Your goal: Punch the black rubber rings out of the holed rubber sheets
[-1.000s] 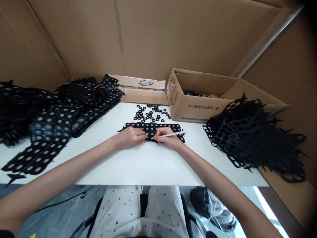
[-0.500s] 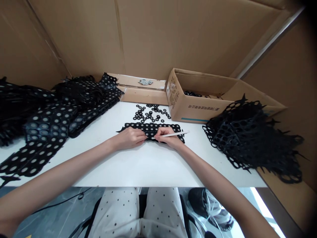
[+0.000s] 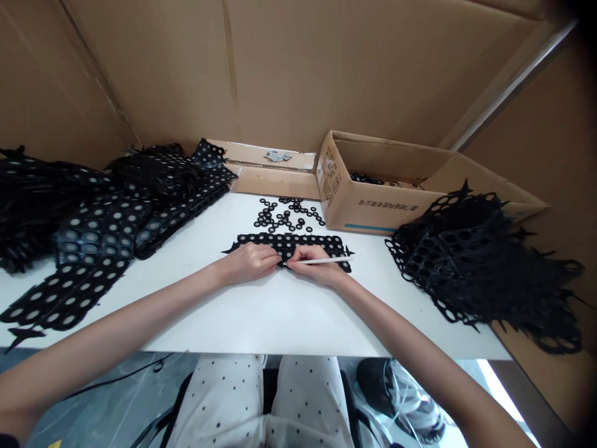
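Observation:
A strip of black perforated sheet [image 3: 291, 243] lies on the white table [image 3: 261, 323], with pale grey discs showing in its round holes. My left hand [image 3: 247, 262] rests flat on its left half, holding nothing. My right hand [image 3: 315, 265] pinches a thin white pick [image 3: 326, 260], whose tip sits at the sheet's lower edge beside my left fingertips. The two hands nearly touch, and they hide the sheet's middle.
Loose black rings [image 3: 286, 214] are scattered just beyond the sheet. Stacked dotted sheets [image 3: 93, 230] lie at the left, a tangled heap of black holed frames [image 3: 476, 261] at the right. An open cardboard box [image 3: 368, 211] holds black pieces. Cardboard walls surround the table.
The white pick has swung from slanting up to the right to lying nearly level. Its tip has moved down along the sheet, and my right hand has shifted slightly lower. My left hand stays in place.

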Available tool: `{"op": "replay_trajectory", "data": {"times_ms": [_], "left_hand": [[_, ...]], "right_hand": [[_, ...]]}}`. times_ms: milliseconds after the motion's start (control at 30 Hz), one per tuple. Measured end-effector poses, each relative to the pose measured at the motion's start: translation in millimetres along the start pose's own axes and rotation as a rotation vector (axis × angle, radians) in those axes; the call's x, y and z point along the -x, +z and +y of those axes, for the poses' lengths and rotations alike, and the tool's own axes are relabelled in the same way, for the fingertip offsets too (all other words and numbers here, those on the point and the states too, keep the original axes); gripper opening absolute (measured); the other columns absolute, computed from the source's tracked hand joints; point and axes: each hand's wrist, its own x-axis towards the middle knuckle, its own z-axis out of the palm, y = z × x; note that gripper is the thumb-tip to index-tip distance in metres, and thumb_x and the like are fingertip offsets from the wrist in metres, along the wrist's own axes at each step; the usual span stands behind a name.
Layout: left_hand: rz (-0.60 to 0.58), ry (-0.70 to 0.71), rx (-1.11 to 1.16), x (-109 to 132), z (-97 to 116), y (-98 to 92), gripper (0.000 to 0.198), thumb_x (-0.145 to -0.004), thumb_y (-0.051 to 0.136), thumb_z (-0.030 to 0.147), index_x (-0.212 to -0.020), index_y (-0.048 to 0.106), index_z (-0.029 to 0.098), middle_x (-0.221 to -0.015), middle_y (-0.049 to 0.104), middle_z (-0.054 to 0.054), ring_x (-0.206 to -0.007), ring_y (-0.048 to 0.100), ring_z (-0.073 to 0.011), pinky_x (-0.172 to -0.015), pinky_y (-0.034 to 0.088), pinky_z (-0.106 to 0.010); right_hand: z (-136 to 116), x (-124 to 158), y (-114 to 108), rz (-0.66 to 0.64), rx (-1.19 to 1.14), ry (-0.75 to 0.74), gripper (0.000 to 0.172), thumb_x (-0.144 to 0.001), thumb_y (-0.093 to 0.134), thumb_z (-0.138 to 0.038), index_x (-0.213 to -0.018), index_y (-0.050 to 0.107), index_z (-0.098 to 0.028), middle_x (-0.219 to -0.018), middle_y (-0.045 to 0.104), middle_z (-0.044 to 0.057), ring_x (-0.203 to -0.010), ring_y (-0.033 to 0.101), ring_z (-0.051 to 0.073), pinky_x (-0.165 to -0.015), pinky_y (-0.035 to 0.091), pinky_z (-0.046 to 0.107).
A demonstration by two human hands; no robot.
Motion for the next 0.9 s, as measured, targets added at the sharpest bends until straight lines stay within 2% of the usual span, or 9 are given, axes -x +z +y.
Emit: {"op": "replay_trajectory", "data": {"times_ms": [100, 167, 300, 333, 500, 667, 900], "left_hand": [[-0.011, -0.017, 0.012, -1, -2, -0.7, 0.018, -0.084, 0.045, 0.018, -0.086, 0.061, 0.012, -0.075, 0.065, -0.007, -0.069, 0.061, -0.0138, -0.056, 0.048, -0.022], [-0.038, -0.026, 0.02, -1, -4, -2.0, 0.018, -0.084, 0.044, 0.018, -0.085, 0.061, 0.013, -0.075, 0.065, -0.006, -0.068, 0.06, -0.013, -0.056, 0.047, -0.022], [-0.077, -0.053, 0.021, 0, -6, -3.7, 0.018, -0.084, 0.044, 0.018, -0.083, 0.061, 0.015, -0.074, 0.063, -0.004, -0.066, 0.058, -0.0115, -0.056, 0.045, -0.021], [-0.086, -0.064, 0.011, 0, -5, -3.7, 0.017, -0.083, 0.044, 0.019, -0.083, 0.061, 0.015, -0.074, 0.062, -0.003, -0.066, 0.058, -0.0114, -0.056, 0.045, -0.021], [-0.154, -0.126, -0.067, -5, 1, -2.9, 0.013, -0.08, 0.05, 0.023, -0.08, 0.06, 0.015, -0.075, 0.06, -0.004, -0.069, 0.057, -0.0148, -0.054, 0.044, -0.023], [-0.125, -0.067, -0.043, -14, 7, 0.9, 0.016, -0.083, 0.046, 0.018, -0.091, 0.06, 0.015, -0.089, 0.062, -0.007, -0.078, 0.058, -0.0149, -0.065, 0.048, -0.024], [-0.062, -0.049, 0.026, -14, 6, 8.6, 0.018, -0.084, 0.045, 0.019, -0.089, 0.062, 0.014, -0.084, 0.064, -0.007, -0.075, 0.059, -0.0133, -0.062, 0.048, -0.022]], "right_hand": [[0, -1, 2, 0.002, 0.038, -0.017, 0.019, -0.078, 0.059, -0.031, -0.07, 0.057, -0.013, -0.063, 0.054, -0.001, -0.058, 0.045, 0.009, -0.051, 0.031, 0.018], [2, -1, 0, 0.035, -0.022, -0.004, 0.02, -0.075, 0.06, -0.031, -0.068, 0.055, -0.014, -0.06, 0.054, -0.001, -0.054, 0.045, 0.008, -0.049, 0.03, 0.018], [8, 0, -12, 0.24, -0.239, -0.028, 0.023, -0.07, 0.061, -0.027, -0.057, 0.046, -0.015, -0.046, 0.047, -0.004, -0.043, 0.038, 0.007, -0.045, 0.028, 0.019], [9, 1, -15, 0.257, -0.26, -0.032, 0.023, -0.069, 0.061, -0.025, -0.056, 0.046, -0.015, -0.045, 0.046, -0.004, -0.042, 0.037, 0.007, -0.044, 0.027, 0.019], [11, 6, -24, 0.14, -0.242, 0.005, 0.017, -0.065, 0.064, -0.025, -0.06, 0.052, -0.013, -0.052, 0.053, -0.001, -0.045, 0.043, 0.007, -0.044, 0.029, 0.018], [12, 7, -23, 0.076, -0.15, -0.019, 0.018, -0.067, 0.066, -0.027, -0.064, 0.056, -0.012, -0.057, 0.054, -0.001, -0.048, 0.044, 0.007, -0.045, 0.03, 0.017], [15, 8, -25, 0.045, -0.128, -0.052, 0.021, -0.07, 0.067, -0.03, -0.066, 0.058, -0.011, -0.059, 0.056, 0.001, -0.05, 0.046, 0.008, -0.047, 0.032, 0.018]]}}
